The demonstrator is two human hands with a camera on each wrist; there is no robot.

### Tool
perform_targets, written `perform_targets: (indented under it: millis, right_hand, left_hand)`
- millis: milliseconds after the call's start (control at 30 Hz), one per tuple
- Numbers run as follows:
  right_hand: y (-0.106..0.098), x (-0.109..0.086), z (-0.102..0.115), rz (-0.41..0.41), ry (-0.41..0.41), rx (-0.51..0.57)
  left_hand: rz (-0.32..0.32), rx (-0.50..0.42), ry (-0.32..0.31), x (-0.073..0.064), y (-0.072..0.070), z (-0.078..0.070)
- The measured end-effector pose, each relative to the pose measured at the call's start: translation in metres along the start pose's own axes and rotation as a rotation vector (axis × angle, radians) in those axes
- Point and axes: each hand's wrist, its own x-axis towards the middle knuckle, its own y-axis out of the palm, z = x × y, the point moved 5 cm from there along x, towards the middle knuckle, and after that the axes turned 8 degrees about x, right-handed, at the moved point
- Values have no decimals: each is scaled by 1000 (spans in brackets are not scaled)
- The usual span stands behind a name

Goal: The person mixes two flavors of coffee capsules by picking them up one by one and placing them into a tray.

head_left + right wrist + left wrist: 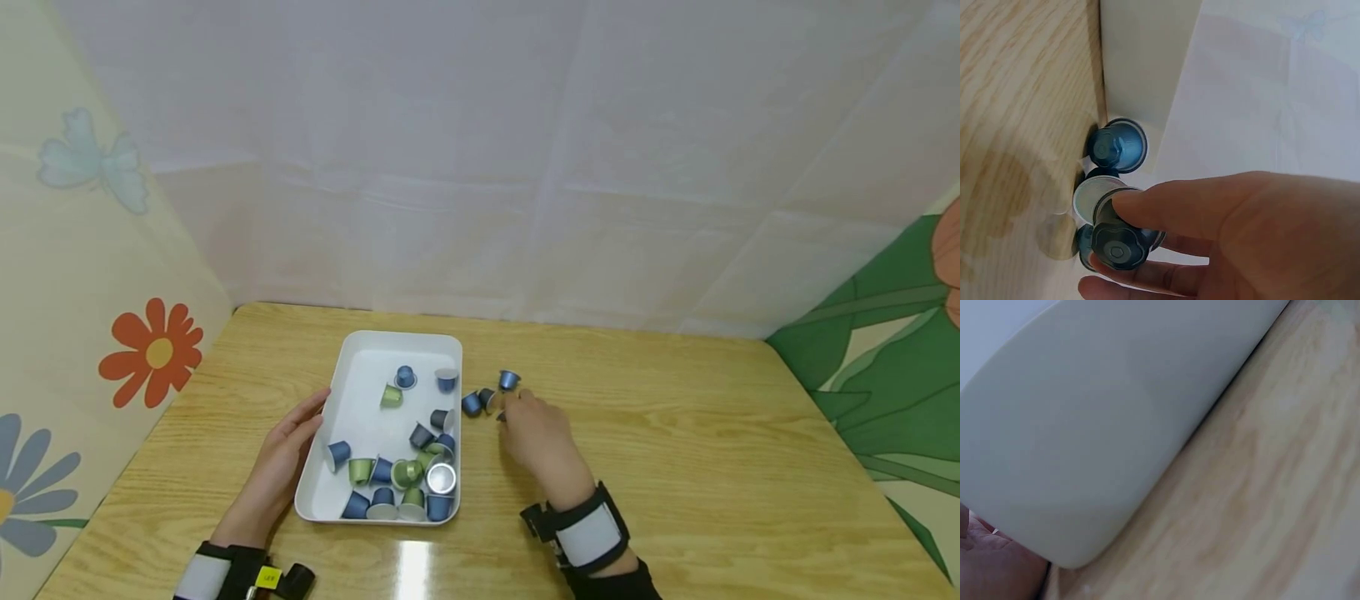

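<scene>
A white tray (360, 375) holds several blue, green and dark coffee capsules, most of them bunched toward its near right corner. My left hand (281, 458) rests against the tray's left side, its fingers and thumb fairly straight at the rim. Right of the tray, my right hand (542, 442) pinches a dark coffee capsule (1119, 245) between thumb and fingers, mostly hidden in the head view. Just beyond those fingertips lie a blue capsule (509, 380), a dark capsule (487, 399) and another blue capsule (472, 404) close to the tray wall.
Everything stands on a wood-grain table (675, 433). A pale cloth (525, 167) hangs along its back edge. Flower-printed panels (150, 350) flank it left and right. Each wrist wears a black strap (588, 533).
</scene>
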Motion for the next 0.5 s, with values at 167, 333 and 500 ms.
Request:
perform_targets:
  millis: [167, 333, 500]
  right_hand:
    - [-5, -2, 5, -34, -17, 13]
    - [-11, -5, 15, -60, -41, -6]
    - [-12, -10, 29, -69, -85, -34]
  left_hand:
    - [1, -7, 1, 0, 1, 0]
    - [1, 3, 5, 0, 1, 0]
    - [3, 9, 4, -1, 0, -1]
